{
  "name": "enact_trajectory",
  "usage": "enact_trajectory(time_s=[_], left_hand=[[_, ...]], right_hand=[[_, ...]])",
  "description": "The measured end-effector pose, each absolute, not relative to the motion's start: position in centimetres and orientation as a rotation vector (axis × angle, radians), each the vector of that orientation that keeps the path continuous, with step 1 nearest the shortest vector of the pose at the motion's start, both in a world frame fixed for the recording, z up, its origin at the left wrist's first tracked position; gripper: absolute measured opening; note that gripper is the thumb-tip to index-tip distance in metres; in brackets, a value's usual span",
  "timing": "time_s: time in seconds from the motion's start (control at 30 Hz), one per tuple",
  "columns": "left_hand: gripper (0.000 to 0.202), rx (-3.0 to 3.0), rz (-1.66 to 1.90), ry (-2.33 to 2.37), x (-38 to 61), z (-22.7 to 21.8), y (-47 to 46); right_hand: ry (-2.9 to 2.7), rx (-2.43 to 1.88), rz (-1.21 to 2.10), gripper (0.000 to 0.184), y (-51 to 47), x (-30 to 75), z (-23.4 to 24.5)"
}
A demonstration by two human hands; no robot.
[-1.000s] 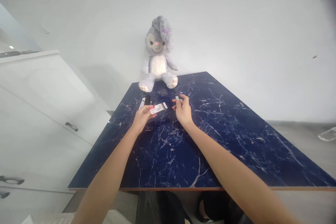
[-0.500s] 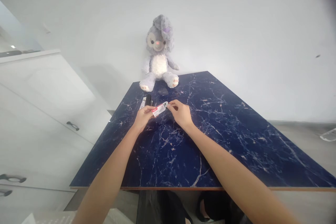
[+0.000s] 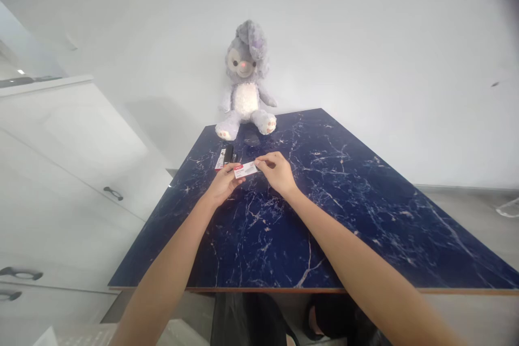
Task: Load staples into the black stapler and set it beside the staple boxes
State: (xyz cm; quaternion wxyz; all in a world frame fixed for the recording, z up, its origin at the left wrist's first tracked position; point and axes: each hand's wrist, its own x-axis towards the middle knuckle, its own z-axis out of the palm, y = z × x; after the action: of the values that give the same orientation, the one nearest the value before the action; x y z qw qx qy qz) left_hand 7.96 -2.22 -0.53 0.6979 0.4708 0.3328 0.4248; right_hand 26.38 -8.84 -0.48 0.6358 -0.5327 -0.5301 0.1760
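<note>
A small red-and-white cardboard box (image 3: 245, 170) is held level above the middle of the table. My left hand (image 3: 225, 184) grips its left end, thumb on top and fingers beneath. At the opposite end, the thumb and forefinger of my right hand (image 3: 276, 170) pinch the box's edge; the fingertips partly cover that end. Just beyond my left hand lies a black stapler (image 3: 229, 153), its near part hidden by the fingers. Against its left side is a white-and-red package (image 3: 220, 159).
A grey-lilac plush rabbit (image 3: 246, 98) sits at the table's far edge against the wall. The table (image 3: 365, 227) has a dark blue marbled top. White cabinets (image 3: 73, 173) with dark handles stand on the left. My legs are below the near edge.
The box has turned to lie more level, its printed face more toward me. At its right end, the grey opening seen before no longer shows. My right fingers have shifted slightly left.
</note>
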Motion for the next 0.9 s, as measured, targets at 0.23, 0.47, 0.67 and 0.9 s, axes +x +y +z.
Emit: enact_trajectory(time_s=[0.23, 0.47, 0.67, 0.9], left_hand=[[0.026, 1.06, 0.928, 0.656, 8.1, -0.3, -2.8], [0.039, 1.237, 0.924, 0.673, 8.9, -1.3, -3.6], [0.039, 1.397, 1.164, 0.839, 8.0, -1.1, -1.9], [0.021, 1.674, 1.459, 1.805, 2.0, -1.3, 1.5]], right_hand=[[-0.796, -1.051, 0.795, 0.035, -7.8, 26.0, -1.8], [-1.046, -1.195, 0.705, 0.028, -8.3, 25.6, -1.8], [-1.412, -1.295, 0.513, 0.036, -9.3, 25.3, -1.1], [-1.469, -1.648, 0.311, 0.057, -6.3, 24.0, -3.4]])
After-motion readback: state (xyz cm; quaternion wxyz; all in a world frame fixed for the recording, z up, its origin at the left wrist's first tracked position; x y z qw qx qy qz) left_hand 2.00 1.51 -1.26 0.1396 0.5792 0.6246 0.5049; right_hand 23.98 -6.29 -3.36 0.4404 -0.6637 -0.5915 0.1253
